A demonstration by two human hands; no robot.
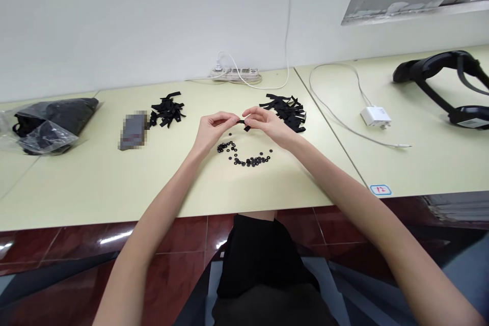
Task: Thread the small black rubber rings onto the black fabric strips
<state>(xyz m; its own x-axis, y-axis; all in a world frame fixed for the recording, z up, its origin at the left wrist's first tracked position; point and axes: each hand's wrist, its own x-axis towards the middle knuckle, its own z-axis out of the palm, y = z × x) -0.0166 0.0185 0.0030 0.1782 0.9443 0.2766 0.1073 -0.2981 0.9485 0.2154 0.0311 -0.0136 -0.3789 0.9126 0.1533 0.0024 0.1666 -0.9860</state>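
Note:
Between my two hands, above the table, is a short black fabric strip (246, 128). My left hand (218, 126) pinches one end of it between thumb and fingertips. The thumb and fingers of my right hand (263, 121) are closed on the strip's other side, with a piece hanging below. Any small part at the fingertips is too small to make out. Just below the hands lie scattered small black rings (252, 161), several of them in a loose curve. A pile of black strips (288, 112) lies beside my right hand, and another strip pile (168, 110) is farther left.
Left on the pale table (153, 183) are a blurred grey object (133, 131) and a plastic bag (57, 122) with black material. A power strip (235, 74) sits by the wall. Rightward are a white charger (375, 116) with its cable and a black headset (439, 76).

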